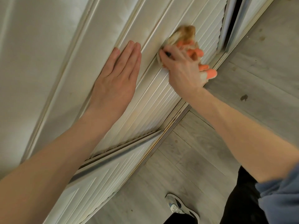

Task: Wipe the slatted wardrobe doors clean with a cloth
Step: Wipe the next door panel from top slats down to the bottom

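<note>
A white slatted wardrobe door (145, 101) runs diagonally through the head view. My left hand (118, 75) lies flat and open against its frame, fingers together, holding nothing. To its right, my right hand (182, 70) presses a crumpled beige and orange cloth (182, 36) onto the slats near the door's lower part. The cloth is blurred. Its orange patches show past my fingers.
A second slatted door leaf (100, 180) stands folded outward at the lower left. Another door with a dark gap (233, 21) is at the upper right. Grey wood-look floor (194, 143) lies below, with my shoe (178, 206) and dark trouser leg on it.
</note>
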